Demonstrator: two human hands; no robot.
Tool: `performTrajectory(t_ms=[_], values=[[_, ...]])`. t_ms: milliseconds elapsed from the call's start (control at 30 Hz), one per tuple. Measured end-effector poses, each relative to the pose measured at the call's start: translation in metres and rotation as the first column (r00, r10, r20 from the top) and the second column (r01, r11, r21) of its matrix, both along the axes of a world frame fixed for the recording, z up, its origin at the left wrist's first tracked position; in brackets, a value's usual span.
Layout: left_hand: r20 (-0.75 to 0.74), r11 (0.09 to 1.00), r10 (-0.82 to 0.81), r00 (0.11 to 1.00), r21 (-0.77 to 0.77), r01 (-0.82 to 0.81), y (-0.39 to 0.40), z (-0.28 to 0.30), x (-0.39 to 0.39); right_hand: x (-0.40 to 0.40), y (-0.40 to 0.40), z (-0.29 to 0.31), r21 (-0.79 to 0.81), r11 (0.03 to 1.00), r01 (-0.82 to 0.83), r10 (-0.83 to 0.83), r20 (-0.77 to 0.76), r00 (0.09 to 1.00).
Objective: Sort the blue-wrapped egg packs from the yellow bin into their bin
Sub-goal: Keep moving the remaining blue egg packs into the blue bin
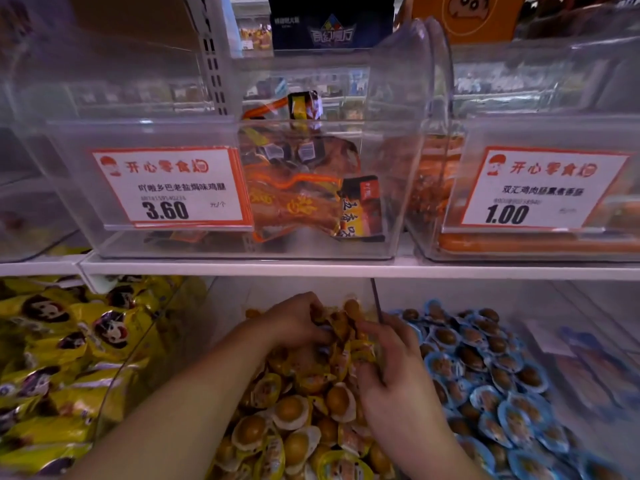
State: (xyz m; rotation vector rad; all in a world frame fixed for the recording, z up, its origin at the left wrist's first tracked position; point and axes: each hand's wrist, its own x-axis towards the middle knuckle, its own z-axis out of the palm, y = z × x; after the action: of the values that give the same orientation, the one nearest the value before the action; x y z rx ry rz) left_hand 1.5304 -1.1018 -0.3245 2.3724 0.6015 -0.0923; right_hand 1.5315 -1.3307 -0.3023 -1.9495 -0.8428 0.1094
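Shop shelving fills the view, with a white shelf edge (346, 270) running across the middle and clear plastic bins above and below it. Below the shelf, in the centre, sits the yellow bin (294, 427), heaped with small egg packs in yellow wrappers. Just to its right, past a thin clear divider (377, 299), is the blue bin (485, 393), full of blue-wrapped egg packs (512, 420), each showing a brown egg under film.

Both bare forearms reach up from the bottom edge into the yellow bin. The left hand (294, 322) is at the back of the heap, fingers curled round a small clump of yellow-wrapped packs (337, 318) lifted slightly above the pile. The right hand (391, 362) is just beside it, near the divider, fingers bent and pressed into the same clump; a sliver of blue wrapper (323, 330) shows between the two hands, though which hand grasps it cannot be told.

At lower left lies a bin of yellow snack bags (69, 341) printed with a cartoon face. On the upper shelf, a clear bin holds orange packets (301, 195) behind a price card reading 3.60 (169, 188); to the right another card reads 1.00 (540, 188) in front of orange sausages (519, 242)
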Motion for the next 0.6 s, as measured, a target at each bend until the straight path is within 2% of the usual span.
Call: performTrajectory(t_ms=[67, 233, 333, 433, 500, 567, 600], values=[[0.031, 1.0, -0.001, 1.0, -0.001, 0.002, -0.006, -0.008, 0.002, 0.0, 0.0, 0.0, -0.009, 1.0, 0.003, -0.003, 0.002, 1.0], [-0.092, 0.991, -0.132, 0.987, 0.017, 0.134, -0.008, 0.001, 0.003, -0.001, -0.001, -0.001, -0.037, 0.999, 0.002, -0.003, -0.018, 1.0], [-0.089, 0.994, -0.106, 0.99, 0.016, 0.108, -0.002, 0.001, -0.002, -0.001, -0.002, 0.0, -0.052, 0.999, -0.004, 0.003, -0.026, 1.0], [0.012, 0.997, 0.012, 1.0, -0.072, -0.011, 0.014, 0.002, -0.022, -0.001, -0.003, 0.001, -0.052, 0.999, -0.013, 0.012, -0.021, 1.0], [0.126, 0.974, 0.188, 0.974, -0.151, -0.168, 0.021, 0.008, -0.036, -0.001, -0.004, 0.001, -0.061, 0.998, -0.013, 0.011, -0.027, 1.0], [0.254, 0.901, 0.393, 0.884, -0.299, -0.315, 0.017, 0.021, -0.043, -0.001, -0.004, 0.001, -0.067, 0.998, -0.007, 0.006, -0.015, 1.0], [0.295, 0.839, 0.482, 0.825, -0.427, -0.337, 0.01, 0.029, -0.044, -0.001, -0.003, 0.001, -0.072, 0.997, -0.004, 0.003, -0.008, 1.0]])
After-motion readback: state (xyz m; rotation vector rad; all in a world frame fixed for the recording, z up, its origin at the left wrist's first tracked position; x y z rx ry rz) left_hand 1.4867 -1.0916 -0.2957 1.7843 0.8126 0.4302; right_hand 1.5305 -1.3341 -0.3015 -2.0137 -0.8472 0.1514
